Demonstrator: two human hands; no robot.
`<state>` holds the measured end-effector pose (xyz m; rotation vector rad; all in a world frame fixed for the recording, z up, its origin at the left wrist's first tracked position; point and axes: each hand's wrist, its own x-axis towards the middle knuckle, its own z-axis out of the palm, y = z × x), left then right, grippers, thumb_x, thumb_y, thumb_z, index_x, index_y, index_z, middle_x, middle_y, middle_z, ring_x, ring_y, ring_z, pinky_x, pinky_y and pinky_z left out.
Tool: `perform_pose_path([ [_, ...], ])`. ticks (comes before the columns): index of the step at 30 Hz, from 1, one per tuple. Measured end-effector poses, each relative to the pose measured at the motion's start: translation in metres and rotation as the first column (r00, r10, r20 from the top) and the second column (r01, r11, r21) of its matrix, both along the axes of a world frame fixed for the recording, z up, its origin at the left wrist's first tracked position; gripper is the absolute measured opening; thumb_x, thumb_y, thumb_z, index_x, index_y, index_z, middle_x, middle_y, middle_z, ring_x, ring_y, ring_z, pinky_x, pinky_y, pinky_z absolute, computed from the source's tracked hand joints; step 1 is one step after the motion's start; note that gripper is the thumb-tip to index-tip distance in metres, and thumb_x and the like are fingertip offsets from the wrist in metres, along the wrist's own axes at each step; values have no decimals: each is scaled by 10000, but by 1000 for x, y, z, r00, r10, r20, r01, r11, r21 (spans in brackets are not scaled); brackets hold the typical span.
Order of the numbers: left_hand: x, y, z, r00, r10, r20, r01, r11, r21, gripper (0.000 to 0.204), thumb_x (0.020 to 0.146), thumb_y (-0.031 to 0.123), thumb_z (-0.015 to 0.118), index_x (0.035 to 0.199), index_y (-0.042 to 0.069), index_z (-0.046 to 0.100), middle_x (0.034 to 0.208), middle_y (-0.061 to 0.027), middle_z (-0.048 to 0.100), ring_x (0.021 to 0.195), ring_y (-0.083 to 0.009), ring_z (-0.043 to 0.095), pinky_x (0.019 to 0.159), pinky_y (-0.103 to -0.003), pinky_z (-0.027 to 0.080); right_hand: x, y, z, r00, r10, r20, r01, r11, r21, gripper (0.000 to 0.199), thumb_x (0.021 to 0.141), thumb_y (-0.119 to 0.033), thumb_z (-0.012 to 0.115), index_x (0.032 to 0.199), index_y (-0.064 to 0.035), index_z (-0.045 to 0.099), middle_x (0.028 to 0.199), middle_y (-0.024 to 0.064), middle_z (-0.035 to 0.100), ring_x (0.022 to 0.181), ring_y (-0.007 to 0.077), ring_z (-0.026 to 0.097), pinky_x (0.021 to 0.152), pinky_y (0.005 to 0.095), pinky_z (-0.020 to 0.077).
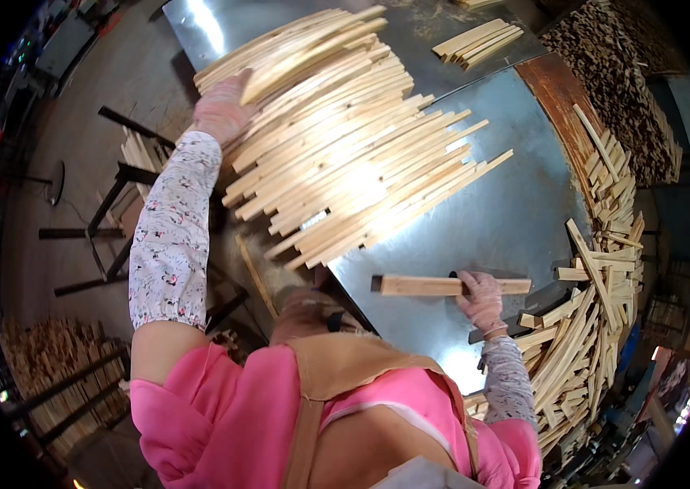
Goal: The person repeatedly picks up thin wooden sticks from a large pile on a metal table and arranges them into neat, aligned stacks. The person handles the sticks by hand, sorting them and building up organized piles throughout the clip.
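Thin clear gloves and flowered sleeve covers are on both my hands. My left hand (pixel 224 107) is at the left ends of a broad layer of pale wooden strips (pixel 337 147) lying side by side on the metal table. Its fingers close around the near end of a strip (pixel 304 61) that lies tilted over the others; part of the grip is hidden. Close to my body, my right hand (pixel 483 301) wraps around a single short wooden strip (pixel 422 286), held crosswise above the table. The left end of that strip looks dark.
Bare metal tabletop (pixel 492 208) shows between the layer and a jumbled heap of strips (pixel 581 334) on the right. A small bundle of strips (pixel 478 42) lies at the back. Black metal frames (pixel 109 232) and stacked wood (pixel 56 371) stand at the left.
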<state>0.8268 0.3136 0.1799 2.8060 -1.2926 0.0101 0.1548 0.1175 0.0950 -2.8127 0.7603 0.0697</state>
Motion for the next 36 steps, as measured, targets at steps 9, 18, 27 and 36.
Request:
perform_pose_path([
  [9, 157, 20, -63, 975, -95, -198, 97, 995, -1, 827, 990, 424, 711, 1677, 90, 395, 1617, -217, 531, 1498, -373, 492, 1269, -436, 374, 76, -65, 20, 332, -931, 150, 568, 325, 756, 408, 1078, -316, 582, 1334, -15, 683, 1049, 160, 714, 968, 253, 703, 851, 360, 565],
  [18, 98, -11, -67, 992, -127, -16, 127, 987, 94, 732, 1034, 543, 569, 1597, 82, 495, 1563, -190, 569, 1472, -361, 499, 1239, -452, 381, 199, 39, -108, 780, -623, 53, 612, 778, 144, 335, 1112, -310, 488, 1284, -70, 647, 1096, 289, 698, 1087, 475, 676, 921, 527, 556],
  [27, -31, 9, -103, 780, -554, 292, 556, 827, 83, 518, 975, 245, 619, 1481, 141, 582, 1355, -94, 609, 1268, -308, 569, 1055, -484, 464, 248, 23, -19, 541, -753, 375, 674, 655, 343, 568, 979, -357, 677, 1406, 15, 633, 1143, 245, 733, 1097, 408, 689, 987, 499, 532],
  [36, -87, -14, -14, 680, -727, -95, 717, 686, -121, 486, 901, 125, 721, 1383, 88, 666, 1118, -130, 736, 1004, -326, 709, 882, -476, 589, 375, -8, 70, 954, 230, 193, -197, 964, -178, 495, 1001, -455, 709, 1387, -160, 617, 1187, 87, 736, 1209, 309, 679, 1158, 562, 445],
])
